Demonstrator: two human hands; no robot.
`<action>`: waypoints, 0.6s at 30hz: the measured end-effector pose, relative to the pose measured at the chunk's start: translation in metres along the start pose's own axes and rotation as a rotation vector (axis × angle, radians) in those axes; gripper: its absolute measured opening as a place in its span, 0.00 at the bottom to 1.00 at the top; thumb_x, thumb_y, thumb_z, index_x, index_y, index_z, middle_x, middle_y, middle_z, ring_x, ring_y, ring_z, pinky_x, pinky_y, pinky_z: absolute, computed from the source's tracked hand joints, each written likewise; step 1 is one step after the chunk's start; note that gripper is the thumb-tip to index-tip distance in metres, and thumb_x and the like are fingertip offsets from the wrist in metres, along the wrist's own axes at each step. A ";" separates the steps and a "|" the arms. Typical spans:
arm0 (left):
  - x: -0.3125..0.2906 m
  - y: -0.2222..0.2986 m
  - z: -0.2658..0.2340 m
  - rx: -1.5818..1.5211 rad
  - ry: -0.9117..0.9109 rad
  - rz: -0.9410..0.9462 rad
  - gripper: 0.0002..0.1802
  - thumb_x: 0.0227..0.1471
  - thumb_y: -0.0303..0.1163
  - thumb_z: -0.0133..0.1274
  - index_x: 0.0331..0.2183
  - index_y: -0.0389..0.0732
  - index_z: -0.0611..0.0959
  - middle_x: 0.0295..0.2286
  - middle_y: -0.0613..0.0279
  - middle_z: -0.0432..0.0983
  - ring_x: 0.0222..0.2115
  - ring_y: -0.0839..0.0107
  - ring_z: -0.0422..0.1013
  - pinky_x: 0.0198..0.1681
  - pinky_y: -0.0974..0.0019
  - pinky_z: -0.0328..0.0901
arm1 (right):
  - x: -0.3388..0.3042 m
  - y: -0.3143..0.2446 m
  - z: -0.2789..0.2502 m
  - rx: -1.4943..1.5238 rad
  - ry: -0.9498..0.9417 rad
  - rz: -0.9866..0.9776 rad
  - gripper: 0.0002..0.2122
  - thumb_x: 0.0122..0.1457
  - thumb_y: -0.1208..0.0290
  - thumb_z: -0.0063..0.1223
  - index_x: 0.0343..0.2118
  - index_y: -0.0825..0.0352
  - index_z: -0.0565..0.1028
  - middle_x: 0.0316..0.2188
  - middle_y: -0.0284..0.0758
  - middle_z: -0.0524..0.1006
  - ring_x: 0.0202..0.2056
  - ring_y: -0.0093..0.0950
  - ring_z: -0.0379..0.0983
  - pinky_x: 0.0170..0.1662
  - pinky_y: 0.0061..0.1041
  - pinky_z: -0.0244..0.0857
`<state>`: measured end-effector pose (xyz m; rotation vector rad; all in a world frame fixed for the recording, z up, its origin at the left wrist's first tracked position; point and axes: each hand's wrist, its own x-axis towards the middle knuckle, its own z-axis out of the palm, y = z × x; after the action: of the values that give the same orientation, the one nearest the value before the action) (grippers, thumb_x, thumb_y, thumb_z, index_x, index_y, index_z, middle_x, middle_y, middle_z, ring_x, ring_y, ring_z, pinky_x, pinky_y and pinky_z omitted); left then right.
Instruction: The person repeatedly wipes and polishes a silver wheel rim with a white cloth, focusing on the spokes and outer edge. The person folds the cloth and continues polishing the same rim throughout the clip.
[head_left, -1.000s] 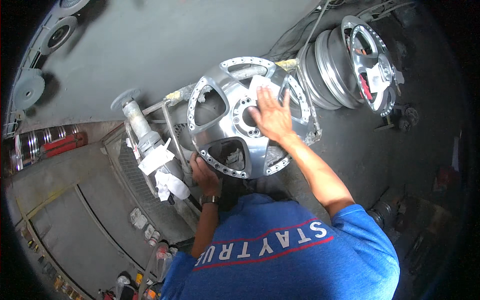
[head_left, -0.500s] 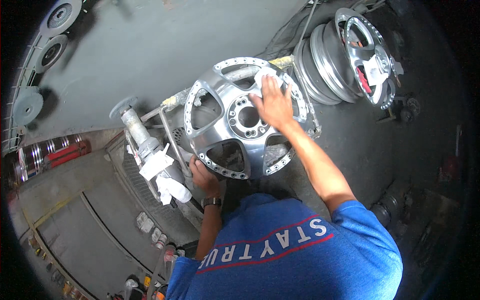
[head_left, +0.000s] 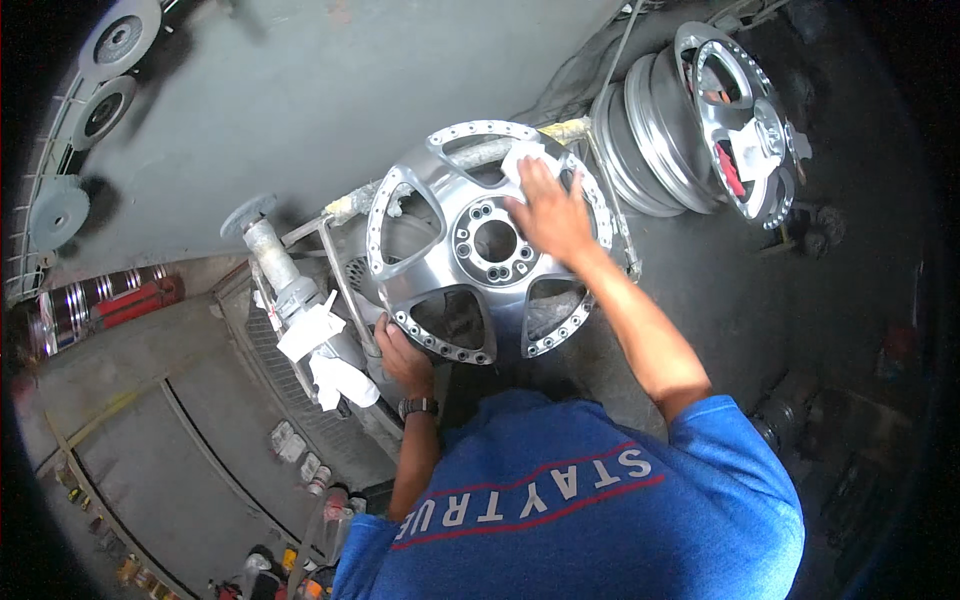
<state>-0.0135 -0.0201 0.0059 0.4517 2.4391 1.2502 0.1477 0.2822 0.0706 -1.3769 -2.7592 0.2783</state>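
A shiny silver wheel face [head_left: 425, 265] with broad spokes and small holes around its rim is propped on a metal stand [head_left: 345, 270]. My right hand [head_left: 552, 215] lies on its upper right, the fingers pressing a white cloth [head_left: 522, 158] against the metal. Part of the cloth is under the fingers. At the lower left edge of the wheel, my left hand [head_left: 402, 360] curls its fingers on the rim; a watch [head_left: 418, 406] is on that wrist.
A polishing tool [head_left: 285, 275] with white cloths [head_left: 312, 330] lies left of the wheel. More wheel parts [head_left: 655, 130] stand at the upper right. Round discs [head_left: 120, 40] hang on a wire rack at the upper left. Several small bottles [head_left: 310, 470] are at the lower left.
My right hand and the cloth have slid slightly left and down over the wheel. The wheel appears turned a little; my left hand stays at its lower left rim.
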 end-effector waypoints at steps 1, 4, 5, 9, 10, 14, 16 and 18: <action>0.000 0.001 0.002 0.005 -0.003 0.027 0.26 0.73 0.42 0.38 0.58 0.33 0.78 0.49 0.35 0.80 0.49 0.38 0.77 0.51 0.47 0.69 | 0.019 0.018 -0.001 0.110 -0.036 0.103 0.36 0.74 0.40 0.33 0.73 0.67 0.61 0.74 0.42 0.61 0.75 0.36 0.53 0.74 0.67 0.32; 0.000 0.005 0.002 0.019 0.002 0.054 0.26 0.73 0.42 0.39 0.58 0.32 0.77 0.48 0.35 0.81 0.47 0.39 0.77 0.50 0.47 0.69 | 0.045 0.019 -0.009 0.134 -0.141 0.202 0.40 0.74 0.37 0.24 0.72 0.72 0.59 0.75 0.44 0.57 0.76 0.38 0.50 0.75 0.66 0.32; -0.001 0.008 0.001 0.017 0.000 0.026 0.26 0.73 0.41 0.39 0.58 0.32 0.77 0.48 0.35 0.81 0.47 0.39 0.78 0.50 0.47 0.69 | 0.032 0.003 -0.002 0.097 -0.080 0.158 0.40 0.73 0.38 0.32 0.72 0.73 0.58 0.76 0.43 0.57 0.76 0.37 0.51 0.75 0.66 0.33; -0.001 0.011 0.001 0.034 0.020 0.034 0.25 0.73 0.40 0.39 0.58 0.31 0.77 0.47 0.35 0.81 0.45 0.42 0.78 0.48 0.48 0.69 | -0.034 -0.030 0.005 -0.004 0.103 -0.157 0.36 0.69 0.49 0.52 0.72 0.70 0.61 0.70 0.46 0.66 0.73 0.40 0.59 0.73 0.67 0.38; 0.000 0.011 0.001 0.040 0.026 0.041 0.25 0.73 0.40 0.39 0.58 0.31 0.77 0.47 0.35 0.81 0.44 0.42 0.78 0.48 0.48 0.69 | -0.035 -0.033 0.002 0.059 0.098 -0.153 0.36 0.69 0.49 0.53 0.71 0.69 0.61 0.70 0.45 0.66 0.73 0.39 0.59 0.73 0.67 0.38; -0.004 0.012 0.000 0.066 0.047 0.087 0.25 0.74 0.40 0.39 0.58 0.31 0.77 0.46 0.35 0.81 0.43 0.43 0.79 0.46 0.49 0.69 | 0.017 0.018 0.011 -0.045 0.051 0.052 0.36 0.73 0.43 0.41 0.73 0.68 0.60 0.73 0.43 0.62 0.75 0.36 0.55 0.73 0.68 0.37; -0.001 0.004 0.003 0.080 0.087 0.143 0.24 0.74 0.40 0.39 0.57 0.31 0.78 0.45 0.36 0.82 0.42 0.42 0.78 0.46 0.49 0.69 | 0.059 0.040 -0.001 0.175 -0.118 0.193 0.37 0.75 0.40 0.27 0.73 0.69 0.59 0.74 0.42 0.61 0.74 0.40 0.57 0.73 0.67 0.37; -0.003 0.018 0.004 0.076 0.055 0.094 0.24 0.74 0.39 0.40 0.57 0.32 0.78 0.45 0.35 0.82 0.42 0.42 0.78 0.46 0.49 0.69 | 0.097 0.074 -0.003 0.376 -0.316 0.235 0.38 0.74 0.39 0.25 0.74 0.66 0.57 0.76 0.42 0.58 0.75 0.40 0.54 0.74 0.66 0.37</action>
<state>-0.0065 -0.0086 0.0185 0.5656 2.5450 1.2257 0.1482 0.4032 0.0562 -1.6614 -2.5664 1.0479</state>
